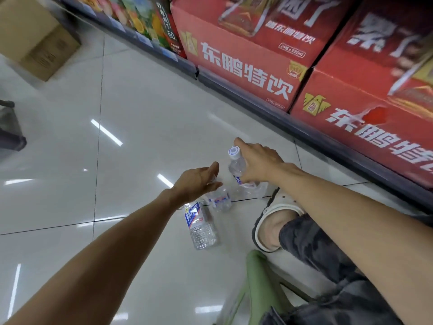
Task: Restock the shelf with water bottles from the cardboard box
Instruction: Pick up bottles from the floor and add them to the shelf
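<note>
Right hand: the right hand (259, 164) grasps an upright water bottle (237, 166) near its neck.
Left hand: the left hand (196, 182) reaches over a second bottle (219, 199); grip cannot be told.
Floor: a third bottle (201, 225) stands at 6 o'clock of it.
Cardboard box: the cardboard box (35, 36) sits at 10 o'clock, well apart.

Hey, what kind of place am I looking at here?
Most likely a shop aisle, perhaps a supermarket: large red printed drink cartons line a low dark shelf, colourful juice packs sit further along, and clear plastic water bottles stand on the glossy tiled floor.
</note>
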{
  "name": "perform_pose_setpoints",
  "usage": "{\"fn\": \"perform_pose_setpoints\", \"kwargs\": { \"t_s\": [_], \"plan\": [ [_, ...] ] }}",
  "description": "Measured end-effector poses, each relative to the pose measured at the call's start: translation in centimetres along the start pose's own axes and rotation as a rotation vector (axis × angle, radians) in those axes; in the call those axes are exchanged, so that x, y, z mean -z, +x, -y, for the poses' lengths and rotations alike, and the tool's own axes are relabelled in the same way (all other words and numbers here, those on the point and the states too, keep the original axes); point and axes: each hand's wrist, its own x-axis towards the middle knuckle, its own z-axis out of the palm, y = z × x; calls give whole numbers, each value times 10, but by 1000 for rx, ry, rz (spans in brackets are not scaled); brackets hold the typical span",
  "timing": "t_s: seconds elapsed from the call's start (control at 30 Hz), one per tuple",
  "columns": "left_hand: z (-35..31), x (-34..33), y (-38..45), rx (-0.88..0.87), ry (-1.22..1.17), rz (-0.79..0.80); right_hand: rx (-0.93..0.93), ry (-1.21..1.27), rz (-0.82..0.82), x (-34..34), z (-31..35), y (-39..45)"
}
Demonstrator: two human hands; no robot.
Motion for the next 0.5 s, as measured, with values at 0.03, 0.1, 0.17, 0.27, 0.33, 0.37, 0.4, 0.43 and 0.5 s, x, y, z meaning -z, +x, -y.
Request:
{"fn": "perform_pose_setpoints", "kwargs": {
  "t_s": [0.03, 0.1, 0.17, 0.27, 0.33, 0.37, 0.4, 0.43, 0.5],
  "plan": [
    [-4, 6, -3, 4, 15, -37, -1, 3, -23, 9, -1, -7],
    [-12, 20, -7, 22, 25, -124, 6, 1, -76, 29, -1, -19],
    [-22, 41, -7, 34, 40, -193, 7, 7, -130, 51, -1, -34],
    [-42, 80, -7, 6, 84, -239, 25, 54, -212, 82, -1, -60],
    [-57, 105, -7, -47, 132, -270, 27, 82, -284, 102, -1, -78],
    [-65, 118, -7, -77, 161, -287, 19, 88, -321, 113, 0, -87],
    [-74, 130, -8, -107, 188, -305, 11, 90, -357, 124, 1, -97],
    [-83, 142, -8, -137, 213, -324, 5, 88, -391, 135, 1, -107],
    [-102, 166, -9, -191, 250, -365, -4, 72, -451, 156, 2, -129]
  ]
}}
